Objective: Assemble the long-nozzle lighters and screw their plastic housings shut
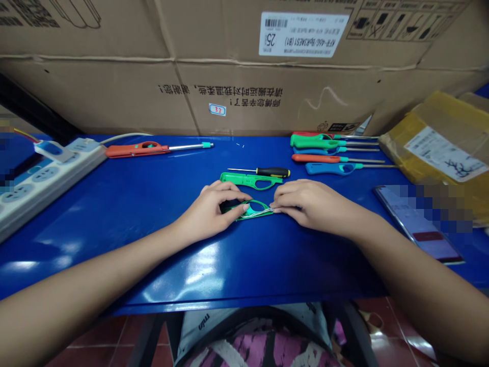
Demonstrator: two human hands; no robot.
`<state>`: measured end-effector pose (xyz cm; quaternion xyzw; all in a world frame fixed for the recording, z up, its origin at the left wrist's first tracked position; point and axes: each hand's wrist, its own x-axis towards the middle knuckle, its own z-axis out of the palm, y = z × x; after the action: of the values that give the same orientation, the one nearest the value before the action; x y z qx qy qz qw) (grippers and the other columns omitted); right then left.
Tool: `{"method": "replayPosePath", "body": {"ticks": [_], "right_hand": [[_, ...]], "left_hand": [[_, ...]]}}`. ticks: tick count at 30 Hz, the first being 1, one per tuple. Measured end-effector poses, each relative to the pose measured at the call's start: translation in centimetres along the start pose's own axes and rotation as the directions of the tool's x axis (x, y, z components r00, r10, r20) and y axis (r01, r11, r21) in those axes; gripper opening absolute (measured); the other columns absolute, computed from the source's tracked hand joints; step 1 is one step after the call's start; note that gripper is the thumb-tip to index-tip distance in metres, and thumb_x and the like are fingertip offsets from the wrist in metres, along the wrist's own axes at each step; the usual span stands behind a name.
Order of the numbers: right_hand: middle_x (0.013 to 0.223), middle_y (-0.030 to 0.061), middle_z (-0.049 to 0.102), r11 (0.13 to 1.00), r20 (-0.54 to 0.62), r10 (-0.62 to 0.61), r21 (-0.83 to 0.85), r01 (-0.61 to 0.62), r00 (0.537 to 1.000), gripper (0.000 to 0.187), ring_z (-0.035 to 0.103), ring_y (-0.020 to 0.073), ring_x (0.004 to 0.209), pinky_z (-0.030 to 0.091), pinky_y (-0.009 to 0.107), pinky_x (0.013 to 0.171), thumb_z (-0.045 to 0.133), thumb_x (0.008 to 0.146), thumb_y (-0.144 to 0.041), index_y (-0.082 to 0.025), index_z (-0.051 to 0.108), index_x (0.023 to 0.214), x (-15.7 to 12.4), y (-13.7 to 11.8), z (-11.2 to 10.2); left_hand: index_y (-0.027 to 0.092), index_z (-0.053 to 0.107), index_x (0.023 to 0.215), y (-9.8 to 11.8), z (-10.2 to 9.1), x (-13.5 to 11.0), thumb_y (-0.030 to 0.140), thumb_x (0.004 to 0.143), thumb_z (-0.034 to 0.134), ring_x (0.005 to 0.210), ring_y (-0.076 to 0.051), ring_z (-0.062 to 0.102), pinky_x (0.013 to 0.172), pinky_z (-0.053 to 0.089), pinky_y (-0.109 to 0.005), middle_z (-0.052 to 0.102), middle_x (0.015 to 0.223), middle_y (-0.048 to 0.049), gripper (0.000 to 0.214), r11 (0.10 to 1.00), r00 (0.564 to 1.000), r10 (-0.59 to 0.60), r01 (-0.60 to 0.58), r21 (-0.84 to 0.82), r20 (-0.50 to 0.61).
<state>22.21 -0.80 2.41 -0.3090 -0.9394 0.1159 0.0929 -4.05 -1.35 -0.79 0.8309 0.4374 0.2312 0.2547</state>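
Observation:
My left hand (212, 209) and my right hand (305, 203) meet at the middle of the blue table (153, 214), both closed on a green lighter body (255, 209) lying flat between them. The left fingers pinch its left end, the right fingertips press on its right end. Just behind it lie a green lighter shell half (248, 180) and a black-handled screwdriver (267, 172). An orange-red long-nosed lighter (145, 149) lies at the far left.
Several lighters in green, red and blue (328, 153) lie at the back right. A white power strip (42, 173) sits at the left, a phone (420, 224) at the right, a yellow-wrapped parcel (439, 148) behind it. Cardboard boxes (229, 66) wall the back.

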Motion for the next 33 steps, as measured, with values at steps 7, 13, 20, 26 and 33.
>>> {"method": "replayPosePath", "body": {"ticks": [7,13,20,26,33], "right_hand": [[0.092,0.0056,0.073,1.0,0.006,0.007,0.03,-0.007,1.0,0.023,0.067,0.0193,0.085,0.047,0.03,0.077,0.055,0.098,-0.019,-0.019,0.076,0.089,-0.02,-0.02,0.01],[0.092,0.0058,0.073,0.999,0.042,0.045,0.008,-0.045,0.998,0.022,0.068,0.0196,0.085,0.046,0.03,0.074,0.056,0.097,-0.017,-0.018,0.076,0.089,-0.29,0.03,-0.49],[0.094,0.0063,0.072,0.999,0.028,0.03,0.034,-0.031,0.999,0.023,0.067,0.0191,0.088,0.047,0.03,0.076,0.053,0.099,-0.018,-0.018,0.075,0.091,-0.2,0.19,-0.2],[0.094,0.0072,0.072,0.998,0.015,0.0,0.066,-0.001,1.0,0.024,0.066,0.0191,0.087,0.049,0.031,0.08,0.052,0.099,-0.018,-0.018,0.074,0.09,0.02,0.24,0.17],[0.1,0.0075,0.073,0.981,-0.005,0.094,0.17,-0.092,0.996,0.02,0.066,0.0208,0.093,0.048,0.035,0.088,0.052,0.1,-0.02,-0.018,0.072,0.098,0.3,-0.07,0.05]], "left_hand": [[0.028,0.076,0.112,-0.05,-0.02,-0.06,0.037,0.095,0.063,0.103,-0.024,0.062,0.096,0.043,-0.042,0.07,0.106,-0.0043,0.023,1.0,1.0,0.002,-0.002,-0.007,0.004],[0.029,0.076,0.112,0.06,-0.09,0.06,0.037,0.095,0.063,0.103,-0.024,0.061,0.096,0.043,-0.042,0.07,0.107,-0.0046,0.023,1.0,1.0,-0.007,0.007,-0.007,0.013],[0.028,0.076,0.112,0.07,-0.12,-0.01,0.037,0.095,0.063,0.102,-0.023,0.061,0.096,0.043,-0.042,0.07,0.107,-0.0046,0.023,1.0,1.0,-0.007,0.007,-0.016,0.007],[0.028,0.076,0.112,-0.05,-0.06,0.03,0.037,0.095,0.063,0.101,-0.023,0.062,0.096,0.043,-0.042,0.07,0.107,-0.0046,0.023,1.0,1.0,-0.004,0.004,-0.019,0.004],[0.028,0.075,0.113,-0.04,-0.03,0.05,0.037,0.095,0.062,0.102,-0.024,0.062,0.096,0.044,-0.042,0.07,0.107,-0.005,0.024,1.0,1.0,0.005,-0.005,-0.022,0.002]]}}
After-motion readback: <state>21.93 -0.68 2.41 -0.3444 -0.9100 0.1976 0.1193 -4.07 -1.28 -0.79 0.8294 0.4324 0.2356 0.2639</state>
